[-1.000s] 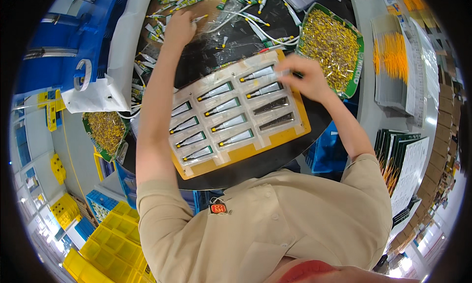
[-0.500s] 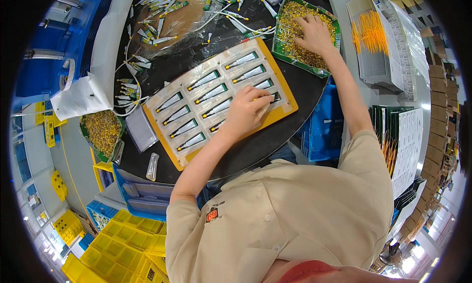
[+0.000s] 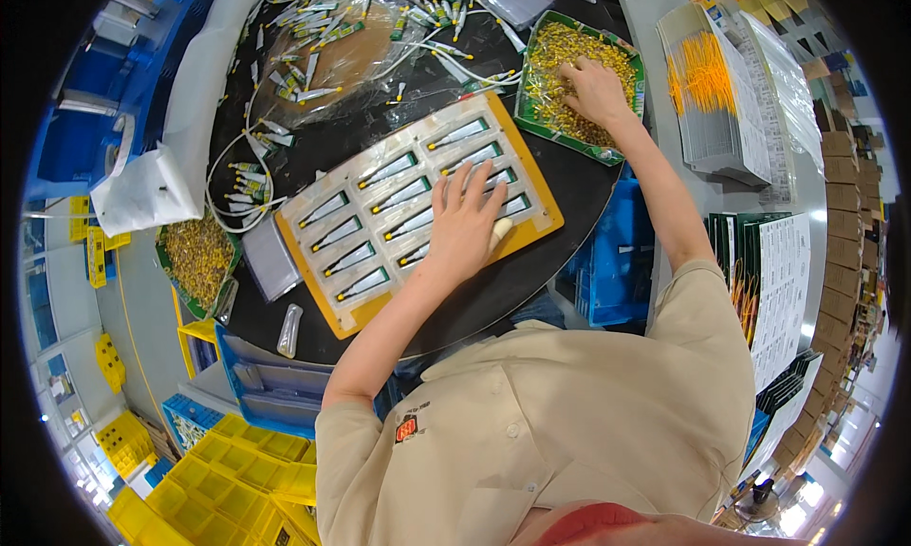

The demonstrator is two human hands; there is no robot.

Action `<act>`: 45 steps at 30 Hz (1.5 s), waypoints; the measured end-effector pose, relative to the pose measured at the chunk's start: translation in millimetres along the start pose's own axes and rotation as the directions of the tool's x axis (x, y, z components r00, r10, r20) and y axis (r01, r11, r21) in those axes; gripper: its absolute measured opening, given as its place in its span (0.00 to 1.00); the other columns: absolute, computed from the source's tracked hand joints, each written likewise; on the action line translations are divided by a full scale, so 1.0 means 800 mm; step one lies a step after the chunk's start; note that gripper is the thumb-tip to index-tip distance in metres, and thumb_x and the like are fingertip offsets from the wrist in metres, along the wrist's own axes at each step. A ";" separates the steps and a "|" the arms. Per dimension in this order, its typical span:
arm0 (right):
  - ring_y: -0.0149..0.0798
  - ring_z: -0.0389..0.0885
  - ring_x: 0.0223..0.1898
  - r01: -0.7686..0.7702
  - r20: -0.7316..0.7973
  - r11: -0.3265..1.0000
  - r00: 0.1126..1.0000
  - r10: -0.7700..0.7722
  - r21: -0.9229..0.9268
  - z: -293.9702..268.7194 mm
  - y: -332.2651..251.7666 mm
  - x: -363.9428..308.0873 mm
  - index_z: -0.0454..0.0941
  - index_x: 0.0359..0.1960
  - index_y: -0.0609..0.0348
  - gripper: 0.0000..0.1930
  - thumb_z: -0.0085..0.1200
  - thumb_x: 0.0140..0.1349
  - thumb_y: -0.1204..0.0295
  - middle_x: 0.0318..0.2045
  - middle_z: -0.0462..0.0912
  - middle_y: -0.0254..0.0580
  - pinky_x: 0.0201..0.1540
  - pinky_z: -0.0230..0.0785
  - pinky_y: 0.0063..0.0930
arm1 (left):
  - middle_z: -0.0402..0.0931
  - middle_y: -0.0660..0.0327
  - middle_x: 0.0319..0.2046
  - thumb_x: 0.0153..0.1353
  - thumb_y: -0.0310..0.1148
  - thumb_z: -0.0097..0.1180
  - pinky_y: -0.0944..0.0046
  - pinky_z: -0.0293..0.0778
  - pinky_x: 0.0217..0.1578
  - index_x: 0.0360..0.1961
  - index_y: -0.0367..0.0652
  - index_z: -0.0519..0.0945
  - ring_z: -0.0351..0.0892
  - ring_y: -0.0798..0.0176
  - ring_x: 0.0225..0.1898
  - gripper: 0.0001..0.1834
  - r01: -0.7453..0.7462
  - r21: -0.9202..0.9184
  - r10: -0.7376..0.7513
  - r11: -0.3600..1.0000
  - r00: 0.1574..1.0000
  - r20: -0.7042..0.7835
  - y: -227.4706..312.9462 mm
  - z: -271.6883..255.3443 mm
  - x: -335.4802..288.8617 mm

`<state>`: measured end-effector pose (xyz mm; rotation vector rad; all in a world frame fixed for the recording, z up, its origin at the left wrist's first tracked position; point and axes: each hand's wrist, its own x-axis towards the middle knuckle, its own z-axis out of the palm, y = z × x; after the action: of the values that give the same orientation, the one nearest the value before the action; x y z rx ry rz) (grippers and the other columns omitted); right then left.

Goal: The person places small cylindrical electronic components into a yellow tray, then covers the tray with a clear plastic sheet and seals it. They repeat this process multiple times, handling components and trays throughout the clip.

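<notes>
In front of me lies a yellow-edged tray (image 3: 332, 314) with pale slots, several holding small tubes (image 3: 388, 170) of silver and dark green with yellow tips. My left hand (image 3: 462, 225) is open over the right half of this tray, fingers spread, hiding some slots. A pale cover sits on its thumb. Up to the right, my right hand (image 3: 600, 92) reaches into a green box (image 3: 614, 153) of small yellow caps (image 3: 555, 48). Its fingers are apart, the tips among the caps; nothing shows held in them.
Loose tubes (image 3: 313, 67) lie on clear film at the table's far side, with a white cord (image 3: 213, 181) nearby. Another box of caps (image 3: 197, 261) stands at left. Blue bins (image 3: 617, 261) and yellow crates (image 3: 223, 475) stand below the table edge. Stacked cards with orange ties (image 3: 702, 76) are at right.
My left hand has come off a tube at the tray's right side, shifting slightly left, its bent fingers now spread. My right hand stays in the box of caps.
</notes>
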<state>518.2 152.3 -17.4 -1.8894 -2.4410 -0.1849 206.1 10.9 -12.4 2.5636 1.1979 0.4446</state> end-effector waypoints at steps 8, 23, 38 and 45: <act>0.51 0.80 0.38 -0.032 -0.089 0.876 0.992 0.085 0.481 -0.032 0.046 -0.018 0.76 0.39 0.61 0.11 0.63 0.56 0.74 0.35 0.78 0.49 0.42 0.74 0.40 | 0.64 0.52 0.66 0.61 0.29 0.57 0.42 0.54 0.66 0.56 0.45 0.78 0.57 0.41 0.68 0.20 -0.138 -0.189 0.080 0.972 0.954 -0.290 -0.028 -0.019 0.105; 0.23 0.79 0.34 -0.264 0.154 0.668 0.963 0.220 0.696 -0.044 0.083 -0.011 0.79 0.44 0.63 0.10 0.57 0.62 0.81 0.33 0.81 0.31 0.39 0.73 0.19 | 0.82 0.52 0.44 0.55 0.28 0.60 0.49 0.70 0.58 0.53 0.41 0.81 0.78 0.45 0.52 0.21 -0.243 -0.355 0.097 0.903 0.919 -0.382 -0.004 0.080 0.309; 0.30 0.86 0.39 -0.169 0.056 0.626 0.979 0.196 0.761 -0.063 0.073 -0.003 0.85 0.40 0.65 0.08 0.61 0.60 0.78 0.37 0.88 0.37 0.44 0.77 0.24 | 0.77 0.44 0.51 0.51 0.33 0.68 0.41 0.61 0.63 0.54 0.36 0.74 0.72 0.41 0.59 0.29 -0.334 -0.443 0.054 0.832 0.843 -0.535 0.016 0.073 0.299; 0.27 0.85 0.38 -0.100 0.043 0.428 0.989 0.140 0.898 -0.092 -0.014 0.014 0.85 0.45 0.64 0.09 0.60 0.63 0.77 0.37 0.88 0.38 0.44 0.77 0.21 | 0.81 0.41 0.37 0.61 0.32 0.59 0.45 0.76 0.40 0.44 0.36 0.79 0.81 0.37 0.42 0.13 -0.023 -0.650 -0.101 0.760 0.983 -0.152 -0.016 0.029 0.255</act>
<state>502.1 151.3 55.8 -1.4359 -1.6844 0.9208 330.4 174.8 -5.8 1.9142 0.9212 0.9178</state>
